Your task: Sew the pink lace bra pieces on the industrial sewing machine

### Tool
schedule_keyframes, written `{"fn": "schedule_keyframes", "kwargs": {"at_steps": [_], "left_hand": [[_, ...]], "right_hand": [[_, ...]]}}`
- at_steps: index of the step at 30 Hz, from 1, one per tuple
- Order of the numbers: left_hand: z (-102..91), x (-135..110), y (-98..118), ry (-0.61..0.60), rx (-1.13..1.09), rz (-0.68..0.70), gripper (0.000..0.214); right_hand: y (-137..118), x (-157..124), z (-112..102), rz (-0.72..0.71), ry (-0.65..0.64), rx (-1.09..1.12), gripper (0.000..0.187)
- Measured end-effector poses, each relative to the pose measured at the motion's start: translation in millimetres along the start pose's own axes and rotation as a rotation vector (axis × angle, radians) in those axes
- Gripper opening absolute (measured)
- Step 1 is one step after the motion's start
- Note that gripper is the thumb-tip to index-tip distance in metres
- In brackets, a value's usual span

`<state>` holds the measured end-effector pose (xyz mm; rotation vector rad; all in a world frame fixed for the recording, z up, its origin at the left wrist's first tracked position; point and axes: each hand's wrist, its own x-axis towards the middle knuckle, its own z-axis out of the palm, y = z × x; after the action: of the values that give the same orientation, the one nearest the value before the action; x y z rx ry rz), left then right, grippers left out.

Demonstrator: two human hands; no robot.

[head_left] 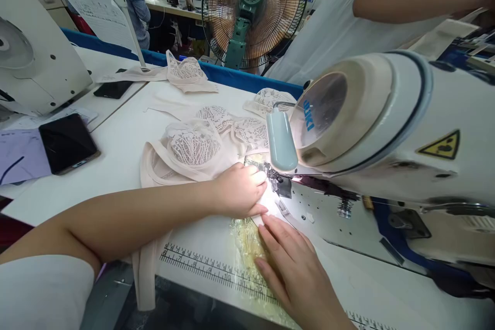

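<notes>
A beige lace bra (195,147) lies bunched on the white sewing table, its cups and bands running up to the lit sewing area. My left hand (240,191) is curled at the presser foot (281,184), fingers closed on the bra's cloth; the exact edge they grip is hidden. My right hand (294,263) rests just below, fingers stretched out and slightly apart, fingertips touching the end of a white fabric strip (266,200). Crumpled yellowish clear tape or film (247,245) lies under and beside the right fingers. One beige strap (144,281) hangs over the front table edge.
The sewing machine head (386,113) with a small lamp (282,139) stands close at the right. Two dark phones (69,143) and papers lie left. A printed ruler (209,268) runs along the front edge. Behind are a fan (255,10) and other people.
</notes>
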<state>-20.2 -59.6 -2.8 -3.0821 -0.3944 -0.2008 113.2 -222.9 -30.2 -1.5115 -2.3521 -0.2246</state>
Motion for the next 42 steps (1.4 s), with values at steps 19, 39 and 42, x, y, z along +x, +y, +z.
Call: {"fn": "schedule_keyframes", "kwargs": {"at_steps": [19,39,42], "left_hand": [[7.5,-9,7,-0.013,-0.008,0.065,0.042],[6.2,-5,4,-0.129,-0.121,-0.008,0.04],[5.0,-5,1,-0.13,-0.105,-0.007,0.041]], "right_hand": [[2,-5,1,0.013,0.014,0.105,0.033],[2,-9,1,0.033,-0.069,0.101,0.038],[1,-7,1,0.043,-0.071,0.108,0.037]]}}
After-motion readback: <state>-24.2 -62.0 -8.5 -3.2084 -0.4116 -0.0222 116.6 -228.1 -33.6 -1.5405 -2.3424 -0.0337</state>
